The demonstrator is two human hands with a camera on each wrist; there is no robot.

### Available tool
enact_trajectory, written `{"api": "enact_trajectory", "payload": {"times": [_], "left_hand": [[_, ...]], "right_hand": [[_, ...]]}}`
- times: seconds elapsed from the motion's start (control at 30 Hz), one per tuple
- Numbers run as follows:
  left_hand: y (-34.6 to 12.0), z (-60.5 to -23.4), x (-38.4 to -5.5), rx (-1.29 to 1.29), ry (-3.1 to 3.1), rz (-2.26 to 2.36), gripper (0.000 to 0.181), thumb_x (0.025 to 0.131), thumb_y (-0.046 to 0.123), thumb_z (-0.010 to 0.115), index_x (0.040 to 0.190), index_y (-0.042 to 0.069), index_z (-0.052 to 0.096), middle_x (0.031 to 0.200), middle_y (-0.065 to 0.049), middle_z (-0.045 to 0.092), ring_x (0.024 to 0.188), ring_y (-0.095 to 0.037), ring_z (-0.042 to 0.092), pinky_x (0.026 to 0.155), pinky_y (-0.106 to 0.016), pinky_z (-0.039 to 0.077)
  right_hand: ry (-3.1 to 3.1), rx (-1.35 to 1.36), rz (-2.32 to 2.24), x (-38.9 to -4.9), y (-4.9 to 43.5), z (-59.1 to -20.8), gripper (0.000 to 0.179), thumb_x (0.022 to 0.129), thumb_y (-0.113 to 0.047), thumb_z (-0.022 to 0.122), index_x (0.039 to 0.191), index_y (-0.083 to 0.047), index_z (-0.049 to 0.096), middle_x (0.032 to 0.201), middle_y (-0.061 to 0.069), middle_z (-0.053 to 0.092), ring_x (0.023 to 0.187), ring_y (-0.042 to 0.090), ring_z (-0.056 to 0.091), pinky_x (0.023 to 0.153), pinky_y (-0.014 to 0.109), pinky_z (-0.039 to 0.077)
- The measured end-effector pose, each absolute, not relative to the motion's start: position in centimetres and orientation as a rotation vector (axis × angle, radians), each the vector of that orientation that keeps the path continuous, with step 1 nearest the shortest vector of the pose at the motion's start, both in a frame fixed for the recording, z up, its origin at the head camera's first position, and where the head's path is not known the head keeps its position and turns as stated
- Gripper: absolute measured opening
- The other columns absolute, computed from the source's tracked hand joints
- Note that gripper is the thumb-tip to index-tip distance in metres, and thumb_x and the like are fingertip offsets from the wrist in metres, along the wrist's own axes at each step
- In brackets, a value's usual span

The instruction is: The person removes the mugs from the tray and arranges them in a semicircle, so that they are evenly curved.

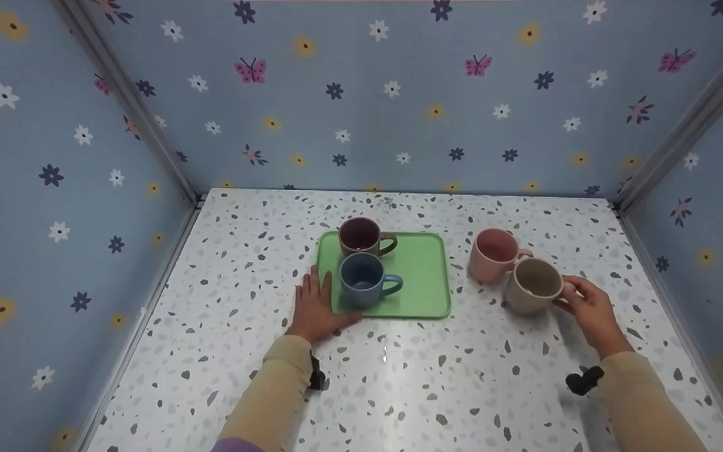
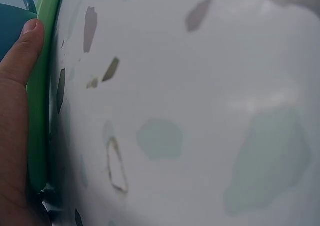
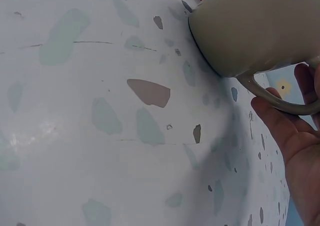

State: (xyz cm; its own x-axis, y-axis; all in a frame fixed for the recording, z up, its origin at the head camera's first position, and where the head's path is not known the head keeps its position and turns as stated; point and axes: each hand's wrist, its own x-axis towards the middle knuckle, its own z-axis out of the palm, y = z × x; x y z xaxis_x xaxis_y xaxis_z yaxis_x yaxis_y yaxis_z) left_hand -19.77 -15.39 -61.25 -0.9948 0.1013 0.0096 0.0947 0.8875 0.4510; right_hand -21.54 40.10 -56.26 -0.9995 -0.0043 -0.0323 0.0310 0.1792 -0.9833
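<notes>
My left hand point(image 1: 316, 312) rests at the near left corner of a green tray point(image 1: 421, 273), fingers spread along its left side. Its thumb point(image 2: 25, 53) lies along the tray's near rim, close to a blue mug point(image 1: 361, 282) standing on the tray. Behind that one, also on the tray, stands a dark maroon mug point(image 1: 359, 233). To the right of the tray, my right hand point(image 1: 592, 314) holds a beige mug point(image 1: 528, 292) by its handle point(image 3: 280, 103), thumb and fingers around it. The beige mug is upright and overlaps a pink mug's point(image 1: 490, 260) handle in the head view.
The speckled white table point(image 1: 412, 383) carries everything. Blue flowered panels point(image 1: 393, 107) enclose it at the back and both sides, with grey metal strips point(image 1: 139, 107) in the corners. A dark wrist device point(image 1: 584, 381) is strapped to each sleeve.
</notes>
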Motion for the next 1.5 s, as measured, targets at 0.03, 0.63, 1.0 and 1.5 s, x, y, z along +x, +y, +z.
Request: {"api": "enact_trajectory", "payload": {"times": [0.03,0.63,1.0,1.5], "left_hand": [[-15.41,-61.29,-19.83,0.158,3.036,0.726,0.126,0.075,0.081,0.065,0.162,0.004,0.016,0.167,-0.025,-0.002,0.153,-0.046,0.000,0.123,-0.059,0.004],[-15.38,-61.32,-19.60,0.142,3.038,0.702,0.127,0.074,0.084,0.062,0.162,0.004,0.015,0.167,-0.024,-0.003,0.153,-0.045,0.002,0.123,-0.057,0.005],[-15.55,-61.81,-19.81,0.145,3.052,0.709,0.129,0.073,0.086,0.061,0.162,0.005,0.015,0.168,-0.023,-0.004,0.153,-0.044,0.001,0.124,-0.057,0.005],[-15.42,-61.11,-19.54,0.136,3.062,0.758,0.125,0.074,0.080,0.066,0.161,0.004,0.019,0.167,-0.025,0.001,0.152,-0.047,0.004,0.123,-0.059,0.007]], "right_hand": [[2.376,0.043,-2.009,-21.63,40.06,-56.21,0.040,0.104,-0.023,0.056,0.132,0.005,0.055,0.127,0.003,0.056,0.111,0.010,0.064,0.097,0.031,0.054],[2.438,0.131,-1.979,-22.07,40.00,-56.54,0.042,0.104,-0.030,0.054,0.132,0.002,0.053,0.127,0.004,0.054,0.113,0.008,0.059,0.096,0.024,0.053],[2.417,0.173,-2.011,-22.13,39.75,-56.35,0.036,0.104,-0.025,0.056,0.128,0.001,0.054,0.119,-0.005,0.055,0.105,0.002,0.060,0.092,0.021,0.054],[2.541,0.196,-1.803,-22.16,39.73,-56.42,0.038,0.108,-0.028,0.049,0.136,-0.003,0.049,0.135,0.009,0.050,0.110,-0.002,0.055,0.094,0.020,0.053]]}}
